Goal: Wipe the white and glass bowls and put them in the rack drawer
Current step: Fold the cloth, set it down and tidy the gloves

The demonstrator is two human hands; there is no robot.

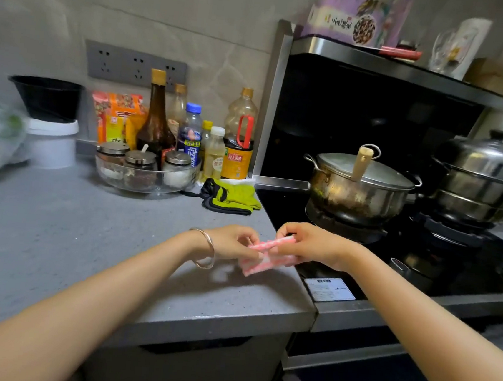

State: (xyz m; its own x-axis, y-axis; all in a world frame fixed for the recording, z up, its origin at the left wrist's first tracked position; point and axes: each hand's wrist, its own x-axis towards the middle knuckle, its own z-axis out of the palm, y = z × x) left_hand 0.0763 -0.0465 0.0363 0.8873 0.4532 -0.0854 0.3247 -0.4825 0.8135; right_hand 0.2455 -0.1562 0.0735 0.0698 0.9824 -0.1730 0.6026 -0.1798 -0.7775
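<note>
While both hands pinch the pink-and-white cloth (263,265) between them, the left hand (232,244) holding its left end and the right hand (309,245) its right end with fingers curled, the cloth hangs just above the near right corner of the counter (84,251), right beside the stove (421,268). That spot is the first risk: if a loose corner drags over the dark stove top or toward the stained pot (357,191), it may pick up grease and smear it onto whatever it wipes. I cannot tell whether any burner is lit. No white bowl shows plainly, and neither does the rack drawer. A glass bowl (143,184) sits at the far side of the counter holding three lidded jars; whether it is the one to be wiped is unclear. If it is, the jars have to come out first, and a hasty reach could topple the crowded bottles (214,153) just behind it. Smooth glass may also slip in a one-handed hold, and the bracelet (206,249) on the left wrist could knock against its rim.
</note>
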